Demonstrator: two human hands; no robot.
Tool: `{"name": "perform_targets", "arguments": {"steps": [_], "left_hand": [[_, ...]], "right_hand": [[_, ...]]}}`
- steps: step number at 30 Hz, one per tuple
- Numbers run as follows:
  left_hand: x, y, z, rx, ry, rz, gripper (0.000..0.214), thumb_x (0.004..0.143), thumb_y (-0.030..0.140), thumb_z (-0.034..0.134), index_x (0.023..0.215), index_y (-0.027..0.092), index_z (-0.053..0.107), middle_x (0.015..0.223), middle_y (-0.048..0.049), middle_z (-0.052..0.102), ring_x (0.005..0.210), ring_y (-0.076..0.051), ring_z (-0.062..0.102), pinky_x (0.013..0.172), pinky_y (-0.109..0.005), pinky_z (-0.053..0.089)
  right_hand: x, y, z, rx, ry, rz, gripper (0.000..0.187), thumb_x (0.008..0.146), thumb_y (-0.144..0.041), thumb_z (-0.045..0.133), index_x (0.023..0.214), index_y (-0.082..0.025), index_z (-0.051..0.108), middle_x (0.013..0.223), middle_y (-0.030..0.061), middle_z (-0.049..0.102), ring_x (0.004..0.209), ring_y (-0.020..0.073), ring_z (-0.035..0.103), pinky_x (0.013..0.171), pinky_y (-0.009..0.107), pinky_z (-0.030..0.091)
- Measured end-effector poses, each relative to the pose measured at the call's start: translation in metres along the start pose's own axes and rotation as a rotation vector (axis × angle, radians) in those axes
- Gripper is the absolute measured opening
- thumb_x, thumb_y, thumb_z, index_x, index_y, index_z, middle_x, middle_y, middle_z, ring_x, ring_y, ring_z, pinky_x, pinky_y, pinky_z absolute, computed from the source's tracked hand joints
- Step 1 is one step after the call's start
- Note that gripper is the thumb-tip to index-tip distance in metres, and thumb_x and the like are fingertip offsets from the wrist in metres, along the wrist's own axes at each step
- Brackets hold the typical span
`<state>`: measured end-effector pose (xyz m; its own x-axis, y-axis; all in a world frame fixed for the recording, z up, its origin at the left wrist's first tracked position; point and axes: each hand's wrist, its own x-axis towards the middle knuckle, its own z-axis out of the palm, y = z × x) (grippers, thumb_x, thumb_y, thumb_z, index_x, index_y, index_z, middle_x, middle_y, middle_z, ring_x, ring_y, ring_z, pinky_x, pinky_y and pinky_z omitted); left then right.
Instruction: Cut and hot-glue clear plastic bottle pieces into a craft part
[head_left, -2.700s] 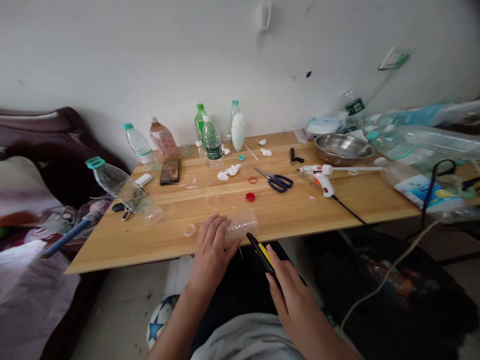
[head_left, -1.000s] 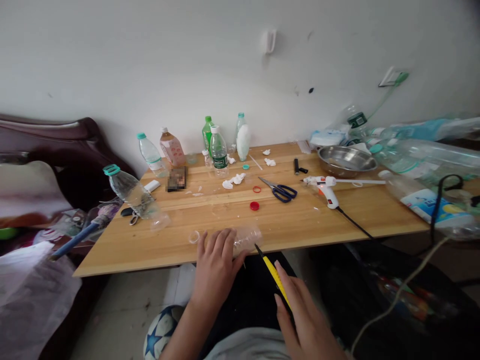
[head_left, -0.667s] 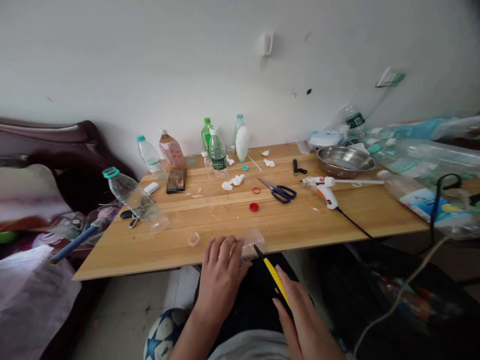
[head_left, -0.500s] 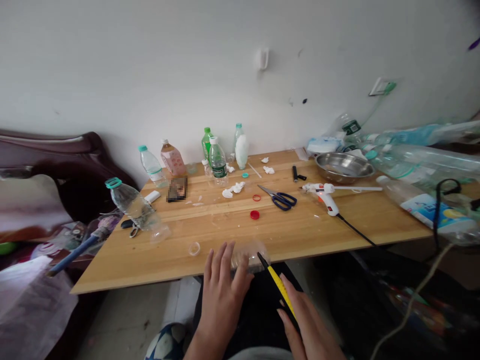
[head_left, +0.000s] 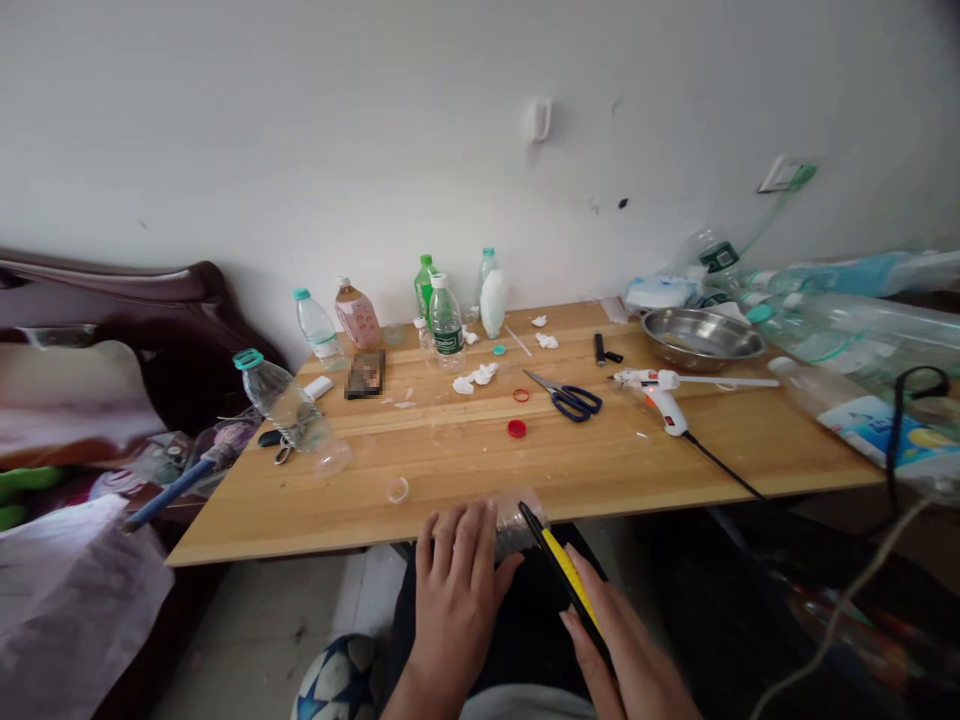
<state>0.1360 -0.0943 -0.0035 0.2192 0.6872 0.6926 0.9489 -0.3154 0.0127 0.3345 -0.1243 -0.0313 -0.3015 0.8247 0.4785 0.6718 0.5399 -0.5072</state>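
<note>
My left hand (head_left: pixel 457 580) is wrapped over a clear cut piece of plastic bottle (head_left: pixel 517 520) at the near edge of the wooden table (head_left: pixel 600 460). A yellow and black utility knife (head_left: pixel 564 578) is gripped in my right hand (head_left: pixel 630 665), its tip touching the right end of the plastic piece. Both hands are just in front of the table's edge, above my lap.
On the table lie blue-handled scissors (head_left: pixel 570 398), a white glue gun (head_left: pixel 660 392) with its cord, a red cap (head_left: pixel 516 428), a clear ring (head_left: pixel 397 489), a steel bowl (head_left: pixel 701 337) and several bottles (head_left: pixel 446 320). A tipped bottle (head_left: pixel 292 408) overhangs the left edge. A football (head_left: pixel 337 685) sits on the floor.
Both hands and the plastic piece have drawn back from the tabletop to its near edge. The knife stays at the piece's right end. The camera view has shifted slightly.
</note>
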Motion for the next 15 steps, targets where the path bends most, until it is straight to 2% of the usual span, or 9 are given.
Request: {"name": "perform_targets", "arguments": {"steps": [4, 10, 15], "left_hand": [[0.004, -0.006, -0.001, 0.032, -0.061, -0.008, 0.042, 0.091, 0.032, 0.069, 0.129, 0.016, 0.061, 0.119, -0.0092, 0.073, 0.109, -0.029, 0.064, 0.1, -0.046, 0.044], [0.011, -0.019, 0.0, 0.072, -0.083, 0.007, 0.037, 0.089, 0.031, 0.07, 0.125, 0.021, 0.063, 0.136, -0.0112, 0.066, 0.125, -0.032, 0.059, 0.109, -0.052, 0.04], [0.009, -0.016, 0.002, 0.087, -0.09, -0.016, 0.039, 0.088, 0.028, 0.071, 0.126, 0.022, 0.062, 0.13, -0.0097, 0.069, 0.118, -0.031, 0.063, 0.108, -0.054, 0.041]], "right_hand": [[0.001, 0.002, -0.003, -0.01, -0.048, -0.016, 0.063, 0.103, -0.024, 0.042, 0.161, -0.027, 0.016, 0.132, 0.014, 0.066, 0.116, 0.0228, 0.069, 0.085, 0.026, 0.062], [0.0, -0.001, -0.004, 0.006, -0.036, 0.015, 0.061, 0.103, -0.024, 0.042, 0.16, -0.025, 0.019, 0.133, 0.0147, 0.065, 0.118, 0.0229, 0.068, 0.087, 0.028, 0.062], [0.0, -0.005, -0.002, 0.009, -0.044, 0.013, 0.06, 0.103, -0.026, 0.043, 0.16, -0.025, 0.022, 0.126, 0.0134, 0.069, 0.111, 0.0232, 0.071, 0.082, 0.028, 0.063]]}}
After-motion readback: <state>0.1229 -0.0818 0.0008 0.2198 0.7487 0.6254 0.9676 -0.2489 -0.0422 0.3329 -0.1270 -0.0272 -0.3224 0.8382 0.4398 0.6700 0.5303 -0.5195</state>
